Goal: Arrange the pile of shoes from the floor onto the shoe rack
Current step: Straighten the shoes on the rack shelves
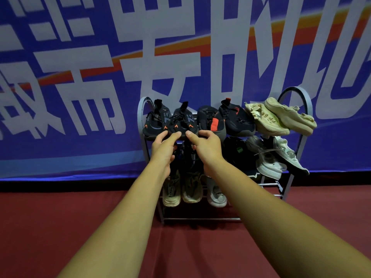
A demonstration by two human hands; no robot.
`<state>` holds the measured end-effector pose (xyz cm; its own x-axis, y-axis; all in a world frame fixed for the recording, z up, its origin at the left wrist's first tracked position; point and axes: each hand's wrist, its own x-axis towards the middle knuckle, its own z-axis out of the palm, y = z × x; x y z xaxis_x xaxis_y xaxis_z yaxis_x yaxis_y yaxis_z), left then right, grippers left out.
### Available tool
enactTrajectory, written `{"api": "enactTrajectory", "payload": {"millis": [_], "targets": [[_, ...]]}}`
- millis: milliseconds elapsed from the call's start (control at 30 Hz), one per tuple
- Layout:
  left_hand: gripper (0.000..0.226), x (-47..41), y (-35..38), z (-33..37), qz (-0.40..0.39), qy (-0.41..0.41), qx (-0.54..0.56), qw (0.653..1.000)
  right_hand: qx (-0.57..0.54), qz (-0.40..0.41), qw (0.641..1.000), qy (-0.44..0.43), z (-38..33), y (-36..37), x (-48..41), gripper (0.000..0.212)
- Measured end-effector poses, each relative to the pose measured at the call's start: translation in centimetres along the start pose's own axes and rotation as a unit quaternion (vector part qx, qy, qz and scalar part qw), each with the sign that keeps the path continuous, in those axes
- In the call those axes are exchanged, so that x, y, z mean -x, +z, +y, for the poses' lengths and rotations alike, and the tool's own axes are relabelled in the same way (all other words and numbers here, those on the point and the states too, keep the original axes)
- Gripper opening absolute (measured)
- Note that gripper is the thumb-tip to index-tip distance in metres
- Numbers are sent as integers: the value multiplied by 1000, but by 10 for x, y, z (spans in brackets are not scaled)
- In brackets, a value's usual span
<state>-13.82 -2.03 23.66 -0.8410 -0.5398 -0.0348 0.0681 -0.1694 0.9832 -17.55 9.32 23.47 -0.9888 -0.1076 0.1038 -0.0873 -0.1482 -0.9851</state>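
With the shoe rack nearly full and no floor pile visible, my left hand and right hand, grip loose, touch the top-left black sneaker at its toe.

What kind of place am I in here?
Probably an indoor sports or event hall, though I can't be sure: a huge printed banner fills the background, the floor is dark red, and a metal shoe rack holds many sneakers.
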Motion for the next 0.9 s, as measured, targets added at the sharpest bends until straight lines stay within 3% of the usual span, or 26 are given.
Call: {"api": "enactTrajectory", "payload": {"millis": [133, 333, 600, 767, 900], "targets": [[70, -4, -2, 1, -19, 2, -17, 1000, 64, 14, 998, -22, 2, -4, -5, 51], [65, -8, 9, -3, -18, 10, -10, 1000, 115, -14, 993, -37, 6, -15, -3, 52], [72, -7, 12, -10, -9, 10, -23, 1000, 169, -5, 985, -44, 5, -41, -3, 17], [76, -1, 17, -15, -11, 22, -63, 998, 193, 3, 981, -32, 3, -57, 1, 18], [56, 5, 20, -17, 19, 14, -56, 998, 218, 4, 976, -26, 1, -66, 4, 26]]}}
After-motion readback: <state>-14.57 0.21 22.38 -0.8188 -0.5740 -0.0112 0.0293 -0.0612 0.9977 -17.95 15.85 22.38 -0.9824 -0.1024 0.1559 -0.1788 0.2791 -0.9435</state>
